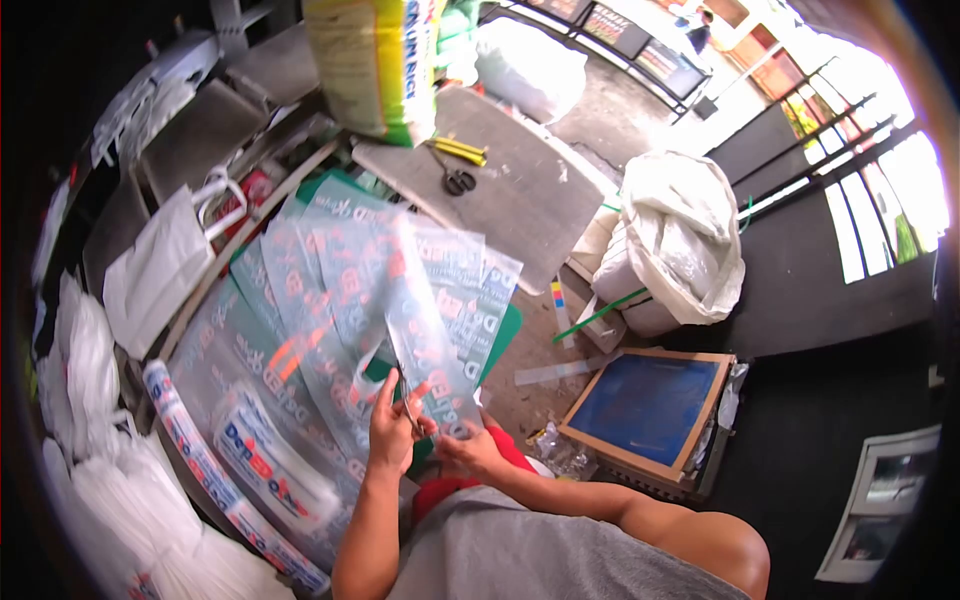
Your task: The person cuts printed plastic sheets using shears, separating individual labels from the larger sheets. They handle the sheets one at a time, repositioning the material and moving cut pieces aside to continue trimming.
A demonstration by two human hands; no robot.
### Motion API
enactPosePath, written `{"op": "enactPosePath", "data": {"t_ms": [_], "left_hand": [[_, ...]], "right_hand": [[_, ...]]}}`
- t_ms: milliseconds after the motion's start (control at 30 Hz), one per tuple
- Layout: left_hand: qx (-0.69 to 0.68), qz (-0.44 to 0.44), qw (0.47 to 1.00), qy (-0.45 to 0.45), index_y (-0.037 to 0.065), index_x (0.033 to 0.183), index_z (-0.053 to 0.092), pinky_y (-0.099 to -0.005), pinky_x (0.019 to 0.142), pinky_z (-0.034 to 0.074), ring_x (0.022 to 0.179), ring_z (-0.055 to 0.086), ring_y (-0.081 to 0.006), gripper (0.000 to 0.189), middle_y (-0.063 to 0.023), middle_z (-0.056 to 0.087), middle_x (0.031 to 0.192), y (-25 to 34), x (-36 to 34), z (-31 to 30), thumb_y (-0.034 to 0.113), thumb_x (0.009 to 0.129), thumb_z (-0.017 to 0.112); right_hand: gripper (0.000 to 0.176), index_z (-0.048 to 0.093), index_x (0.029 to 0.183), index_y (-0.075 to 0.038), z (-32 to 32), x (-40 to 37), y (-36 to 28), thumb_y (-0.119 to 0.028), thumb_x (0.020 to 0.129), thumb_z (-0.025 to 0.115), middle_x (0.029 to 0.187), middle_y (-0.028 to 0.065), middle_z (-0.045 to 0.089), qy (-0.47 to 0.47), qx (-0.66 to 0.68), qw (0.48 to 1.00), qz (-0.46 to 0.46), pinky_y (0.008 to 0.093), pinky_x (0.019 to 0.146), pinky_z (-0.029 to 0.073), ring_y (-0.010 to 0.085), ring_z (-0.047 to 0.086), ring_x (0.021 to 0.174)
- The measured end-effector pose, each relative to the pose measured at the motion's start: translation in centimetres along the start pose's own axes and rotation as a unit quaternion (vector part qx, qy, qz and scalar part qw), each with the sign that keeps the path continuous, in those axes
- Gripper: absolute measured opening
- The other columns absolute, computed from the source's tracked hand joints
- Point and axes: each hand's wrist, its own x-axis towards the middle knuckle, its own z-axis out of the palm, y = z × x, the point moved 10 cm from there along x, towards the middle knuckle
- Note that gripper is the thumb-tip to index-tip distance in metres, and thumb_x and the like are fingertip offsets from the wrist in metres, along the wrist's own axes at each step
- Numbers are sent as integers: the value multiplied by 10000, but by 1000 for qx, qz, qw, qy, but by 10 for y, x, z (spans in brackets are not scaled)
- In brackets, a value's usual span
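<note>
Grey shirt point(560, 550) fills the bottom edge, and just ahead the left hand point(393, 430) has its grip curled round scissors point(405, 397), while the right hand's point(473, 450) grip pinches the near end of a printed plastic strip point(425, 325) beside them. That strip stretches over fanned printed sheets point(310, 300); black shears point(458, 182) lie farther off on the grey counter point(530, 200).

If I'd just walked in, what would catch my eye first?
Probably the fanned, printed translucent sheets spread before the person, whose left hand holds scissors over them. Next, the wooden-framed blue panel at lower right, and the big yellow-and-white rice sack standing at the top, left of centre.
</note>
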Motion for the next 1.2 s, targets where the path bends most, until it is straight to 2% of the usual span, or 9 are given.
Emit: {"op": "enactPosePath", "data": {"t_ms": [167, 433, 800, 833, 900, 967, 1033, 1067, 1200], "left_hand": [[-14, 5, 1000, -14, 128, 1559, 197, -318, 602, 585, 642, 646, -137, 703, -145, 645, 1212, 15, -1, 7, 110, 972, 582], [-25, -46, 999, 14, 84, 1547, 213, -330, 601, 588, 650, 609, -123, 697, -121, 630, 1032, 37, -10, 10, 112, 963, 594], [10, -10, 1000, 6, 126, 1552, 211, -318, 625, 563, 663, 601, -118, 706, -106, 636, 1041, 6, -2, -6, 129, 969, 608], [5, -14, 1000, 22, 126, 1552, 211, -318, 625, 563, 663, 601, -118, 706, -106, 636, 1041, 3, 0, -10, 129, 969, 608], [32, 10, 999, 2, 127, 1555, 205, -302, 619, 546, 671, 590, -110, 713, -100, 637, 1044, 1, 1, -10, 131, 969, 612], [38, 22, 999, 2, 118, 1557, 193, -281, 610, 531, 678, 583, -106, 719, -96, 638, 1047, -1, 1, -11, 122, 971, 609], [34, 15, 999, 6, 106, 1558, 183, -262, 600, 523, 667, 586, -110, 720, -97, 638, 1046, -5, 3, -13, 112, 974, 603], [36, 18, 999, 2, 102, 1561, 171, -251, 591, 517, 654, 588, -112, 718, -110, 638, 1041, -2, 1, -11, 96, 977, 590], [60, 23, 998, 8, 98, 1564, 158, -243, 594, 516, 646, 588, -110, 716, -135, 638, 1032, -4, 3, -14, 62, 979, 569]], "right_hand": [[246, 604, 1035, -28, -6, 8, 11, -163, 878, 737, 842, 50, 638, 13, -37, 999, 14, 246, 618, 524, 125, 627, 714], [277, 608, 1054, -24, -9, 7, 18, -188, 877, 744, 850, 64, 657, 18, -60, 998, 26, 269, 621, 563, 140, 652, 694], [204, 602, 1035, -1, -7, 10, 16, -105, 892, 704, 791, 85, 650, 23, -36, 999, -3, 302, 601, 518, 171, 633, 669], [186, 602, 1032, -8, -7, 12, 24, -85, 892, 696, 785, 86, 645, 25, 10, 999, 18, 301, 589, 503, 173, 626, 663], [177, 600, 1023, -16, -4, 16, 26, -85, 888, 691, 788, 82, 645, -23, 25, 999, -12, 304, 593, 507, 171, 625, 665], [207, 618, 1014, -44, -1, 12, 19, -172, 882, 713, 791, 50, 661, -9, -22, 999, -30, 272, 549, 491, 141, 628, 646], [195, 595, 1015, -48, 7, -1, 9, -145, 885, 704, 785, 54, 661, 22, -74, 996, 34, 263, 533, 480, 140, 632, 643], [180, 583, 1004, -50, 6, 7, 21, -127, 888, 697, 777, 57, 658, 2, -6, 1000, 25, 262, 524, 475, 138, 631, 638], [181, 567, 1021, -42, -3, 16, 30, -117, 905, 684, 803, 68, 655, 8, -52, 998, 16, 265, 541, 482, 142, 638, 668]]}}
